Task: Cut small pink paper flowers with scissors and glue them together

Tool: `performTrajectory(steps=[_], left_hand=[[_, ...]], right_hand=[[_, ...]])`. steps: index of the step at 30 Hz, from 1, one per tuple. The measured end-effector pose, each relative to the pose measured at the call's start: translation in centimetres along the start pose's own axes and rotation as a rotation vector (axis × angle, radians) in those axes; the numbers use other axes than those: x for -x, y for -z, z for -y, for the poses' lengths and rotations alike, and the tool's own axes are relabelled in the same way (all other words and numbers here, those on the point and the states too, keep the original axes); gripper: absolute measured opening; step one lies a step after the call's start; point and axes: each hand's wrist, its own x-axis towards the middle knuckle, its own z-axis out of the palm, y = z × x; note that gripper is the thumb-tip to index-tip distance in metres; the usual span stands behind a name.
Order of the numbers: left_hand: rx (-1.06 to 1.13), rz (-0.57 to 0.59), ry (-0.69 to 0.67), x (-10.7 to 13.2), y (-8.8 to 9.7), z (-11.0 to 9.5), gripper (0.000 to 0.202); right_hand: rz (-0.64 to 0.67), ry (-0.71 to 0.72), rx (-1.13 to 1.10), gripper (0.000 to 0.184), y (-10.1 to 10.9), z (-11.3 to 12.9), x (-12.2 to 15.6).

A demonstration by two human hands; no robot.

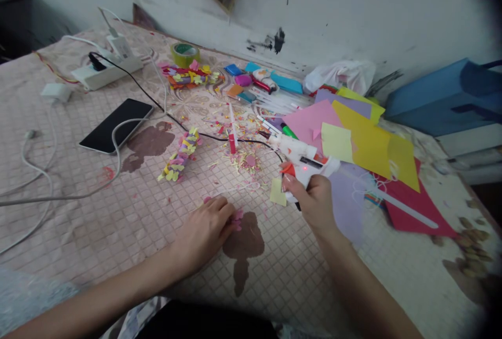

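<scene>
My right hand [314, 200] is wrapped round the handle of a white and orange hot glue gun [308, 171], whose nozzle points up and to the left. A red light glows on its side, and a long clear glue stick [406, 204] sticks out of its back. Low over the table, the fingers of my left hand [207, 226] are closed on small pink paper pieces [237, 219], mostly hidden by the hand. Just beyond lies a thin white looped strip [239, 188]. A stick covered with yellow and purple paper flowers [180, 155] rests farther left.
Coloured paper sheets [371, 140] overlap on the right, and paper scraps [243, 156] litter the middle. On the left are a tablet [116, 125], a power strip [105, 73] and loose cables. Green tape [185, 55] stands at the back; a blue bag [435, 98] is far right.
</scene>
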Motion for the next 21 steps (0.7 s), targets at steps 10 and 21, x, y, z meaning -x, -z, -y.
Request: performTrajectory(steps=[10, 21], left_hand=[[0.406, -0.081, 0.099, -0.1, 2.4, 1.3, 0.01], [1.017, -0.136, 0.189, -2.1, 4.8, 2.6, 0.017]], right_hand=[[0.052, -0.062, -0.076, 0.016, 0.3, -0.8, 1.0], [0.32, -0.009, -0.069, 0.02, 0.1, -1.0, 1.6]])
